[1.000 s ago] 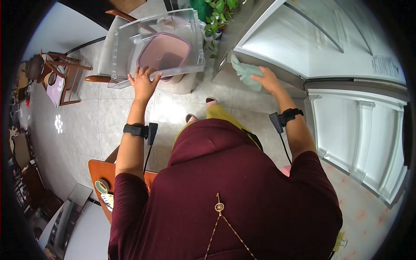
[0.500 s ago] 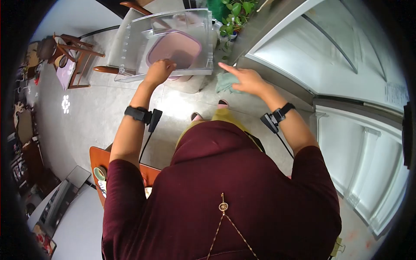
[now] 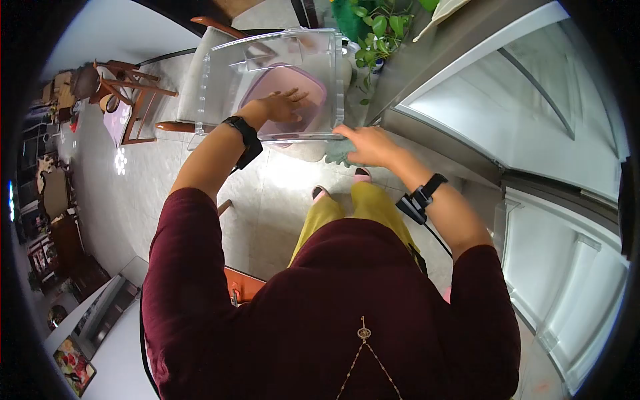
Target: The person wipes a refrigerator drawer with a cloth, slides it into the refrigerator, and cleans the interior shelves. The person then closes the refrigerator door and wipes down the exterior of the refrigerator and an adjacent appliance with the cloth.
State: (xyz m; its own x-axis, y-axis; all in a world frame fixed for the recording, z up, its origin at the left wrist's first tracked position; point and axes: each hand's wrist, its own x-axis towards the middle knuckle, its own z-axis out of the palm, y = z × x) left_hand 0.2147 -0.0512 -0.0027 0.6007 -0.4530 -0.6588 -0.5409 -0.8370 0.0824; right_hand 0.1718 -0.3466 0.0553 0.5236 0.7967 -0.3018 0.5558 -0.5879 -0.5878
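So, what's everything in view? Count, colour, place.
Drawer: one, clear, top centre
Basin: one, pink, seen through the drawer
Cloth: one, green, drawer's near right corner
Plant: one, green, right of the drawer
Fridge: one, white and grey, right
Padded chair: one, cream and brown, left of drawer
Wooden chair: one, brown, upper left
Table: one, orange, lower centre
Clutter: too small to count, left
Shirt: one, maroon, bottom
Key pendant: one, gold, on the shirt
Trousers: one pair, yellow, centre
Wristbands: two, black, one per arm
Left hand: one, bare, overlapping the drawer
Right hand: one, bare, holding the cloth
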